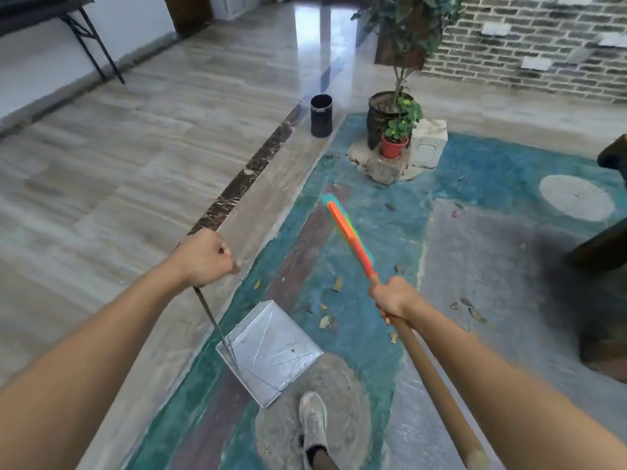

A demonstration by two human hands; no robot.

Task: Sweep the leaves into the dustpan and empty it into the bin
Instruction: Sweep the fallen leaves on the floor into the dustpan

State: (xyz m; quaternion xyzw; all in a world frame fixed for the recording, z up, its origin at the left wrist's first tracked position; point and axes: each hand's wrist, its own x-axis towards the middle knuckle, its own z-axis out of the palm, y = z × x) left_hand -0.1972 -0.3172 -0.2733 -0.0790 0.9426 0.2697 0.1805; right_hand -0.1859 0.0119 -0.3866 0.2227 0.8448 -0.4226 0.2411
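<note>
Left hand (pixel 203 257) clenched on thin dustpan (pixel 271 347) handle, right hand (pixel 395 296) gripping broom (pixel 349 232) pole. Leaves (pixel 325 320) scattered beside pan; light, likely scatter. Bin (pixel 321 115) well ahead.

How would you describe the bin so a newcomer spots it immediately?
Start at the brick wall and drop to the big potted plant on its stone base at the corner of the teal floor patch. Just left of it, on the pale strip beside the dark marble inlay, stands the bin: a plain black open-topped cylinder, holding no plant, unlike the pots.
</note>
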